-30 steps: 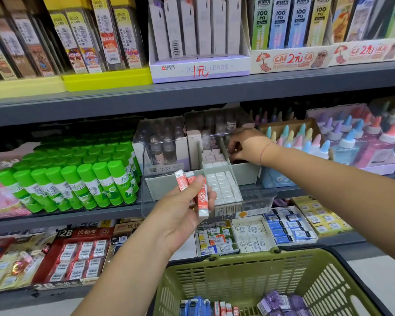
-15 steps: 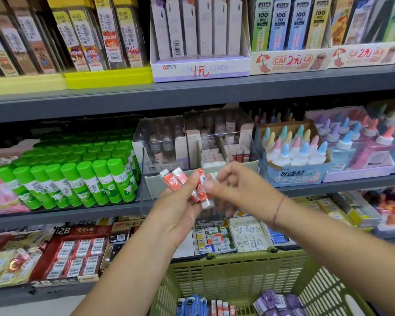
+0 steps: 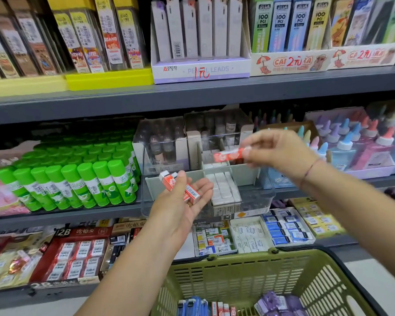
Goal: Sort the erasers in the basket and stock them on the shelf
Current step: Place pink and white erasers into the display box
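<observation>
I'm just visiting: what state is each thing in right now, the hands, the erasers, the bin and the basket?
Right hand: pinches a single red eraser, held level in the air.
Left hand: palm up, thumb holding two red erasers.
Clear bin: open-topped, partly filled with white erasers.
Green basket: holds blue, red and purple eraser packs at the bottom.
Glue sticks: capped, in rows.

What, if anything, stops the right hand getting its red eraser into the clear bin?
Probably nothing, so yes: the right hand pinches the red eraser just above the open-topped clear bin.
</observation>
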A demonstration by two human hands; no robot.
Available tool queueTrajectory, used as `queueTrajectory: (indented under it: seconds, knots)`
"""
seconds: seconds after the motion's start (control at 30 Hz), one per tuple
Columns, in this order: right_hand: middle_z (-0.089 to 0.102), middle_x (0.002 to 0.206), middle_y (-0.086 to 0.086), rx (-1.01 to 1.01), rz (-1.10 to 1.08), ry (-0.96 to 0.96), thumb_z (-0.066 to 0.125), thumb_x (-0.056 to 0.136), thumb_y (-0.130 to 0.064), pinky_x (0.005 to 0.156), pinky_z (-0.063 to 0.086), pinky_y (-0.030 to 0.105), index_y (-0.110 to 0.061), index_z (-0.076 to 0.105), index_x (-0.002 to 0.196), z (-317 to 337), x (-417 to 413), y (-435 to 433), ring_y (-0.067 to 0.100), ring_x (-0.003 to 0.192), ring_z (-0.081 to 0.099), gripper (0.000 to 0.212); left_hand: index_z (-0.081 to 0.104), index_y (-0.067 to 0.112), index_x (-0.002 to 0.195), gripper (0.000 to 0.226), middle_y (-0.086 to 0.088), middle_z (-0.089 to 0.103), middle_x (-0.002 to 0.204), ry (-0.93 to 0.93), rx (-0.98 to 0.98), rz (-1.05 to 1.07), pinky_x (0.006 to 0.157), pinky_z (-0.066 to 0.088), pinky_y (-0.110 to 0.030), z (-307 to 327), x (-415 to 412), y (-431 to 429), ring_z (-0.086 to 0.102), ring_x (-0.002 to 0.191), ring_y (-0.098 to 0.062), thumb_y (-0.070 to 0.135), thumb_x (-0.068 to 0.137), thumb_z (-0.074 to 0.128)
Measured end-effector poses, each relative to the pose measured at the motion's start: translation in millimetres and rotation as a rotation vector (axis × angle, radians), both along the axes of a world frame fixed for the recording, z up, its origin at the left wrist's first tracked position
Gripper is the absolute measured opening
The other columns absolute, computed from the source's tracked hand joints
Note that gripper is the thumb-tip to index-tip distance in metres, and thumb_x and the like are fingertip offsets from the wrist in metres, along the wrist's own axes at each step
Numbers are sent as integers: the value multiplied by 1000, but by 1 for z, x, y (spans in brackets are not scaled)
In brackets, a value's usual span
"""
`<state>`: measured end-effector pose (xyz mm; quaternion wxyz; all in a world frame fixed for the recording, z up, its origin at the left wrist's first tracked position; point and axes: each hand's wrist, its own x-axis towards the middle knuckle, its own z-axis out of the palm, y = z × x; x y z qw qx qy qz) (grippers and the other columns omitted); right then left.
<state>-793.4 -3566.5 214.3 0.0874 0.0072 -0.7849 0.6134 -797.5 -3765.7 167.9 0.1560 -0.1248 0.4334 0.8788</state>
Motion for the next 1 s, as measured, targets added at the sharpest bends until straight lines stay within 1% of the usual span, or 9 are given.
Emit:
queueTrajectory:
  seconds: [0.07, 0.17, 0.27, 0.33, 0.53, 0.63, 0.83, 0.9, 1.0]
  knots:
    - [64, 70, 7, 223, -61, 75, 69, 79, 6, 51, 51, 14, -2, 67, 93, 15, -19, 21, 0, 49, 59, 17, 52, 0, 95, 19, -23, 72, 86, -28, 6, 6, 54, 59, -29, 0, 0, 0, 72, 69, -24, 19, 98, 50]
    - [65, 75, 4, 648, -54, 88, 71, 79, 0, 45, 46, 11, -7, 68, 98, 25, -49, 40, -4, 46, 56, 20, 50, 2, 100, 13, -22, 72, 89, -27, -32, -33, 46, 53, -21, -1, 1, 2, 66, 55, -16, 15, 99, 47]
    - [65, 78, 0, 958, -21, 71, 74, 76, -6, 54, 38, 9, -10, 69, 99, 14, -75, 39, 0, 59, 56, 24, 50, 0, 104, 17, -21, 72, 91, -15, -63, -82, 43, 49, -18, -4, 2, 3, 58, 48, -12, 16, 99, 47]
    - [68, 84, 0, 1073, -3, 70, 74, 77, -10, 66, 39, 16, -14, 70, 98, 2, -87, 33, 10, 72, 56, 22, 51, -1, 105, 20, -20, 73, 90, -12, -62, -104, 43, 49, -18, -4, 2, 3, 59, 48, -12, 17, 98, 49]
    - [66, 108, 6, 1225, 59, 53, 68, 84, -19, 78, 44, 22, -15, 68, 108, -18, -101, 22, 23, 94, 61, 24, 55, -2, 102, 18, -21, 72, 84, -13, -42, -99, 47, 53, -22, -4, 1, 0, 68, 57, -18, 15, 95, 54]
    - [61, 116, 8, 1287, 62, 32, 65, 86, -20, 87, 47, 26, -13, 66, 109, -24, -106, 18, 25, 104, 57, 25, 55, -2, 100, 16, -21, 71, 83, -22, -50, -98, 47, 53, -23, -4, 2, 1, 68, 58, -19, 14, 95, 55]
    - [59, 114, 8, 1300, 30, 62, 66, 85, -19, 76, 37, 22, -10, 66, 100, -33, -104, 15, 24, 101, 57, 18, 57, -2, 100, 16, -21, 72, 83, -25, -25, -105, 53, 56, -26, -4, 2, 1, 70, 65, -23, 12, 93, 57]
    - [59, 115, 7, 1318, 37, 66, 66, 85, -19, 78, 40, 23, -11, 67, 100, -30, -105, 16, 25, 101, 57, 17, 59, -3, 101, 18, -20, 72, 84, -1, -35, -124, 57, 57, -27, -6, 2, 0, 71, 69, -22, 12, 92, 59]
    - [61, 115, 7, 1364, 82, 60, 62, 85, -15, 87, 46, 27, -15, 71, 105, -23, -105, 17, 26, 105, 57, 22, 64, -3, 101, 19, -18, 73, 88, 36, -42, -152, 62, 58, -26, -8, 2, 1, 72, 75, -20, 11, 88, 61]
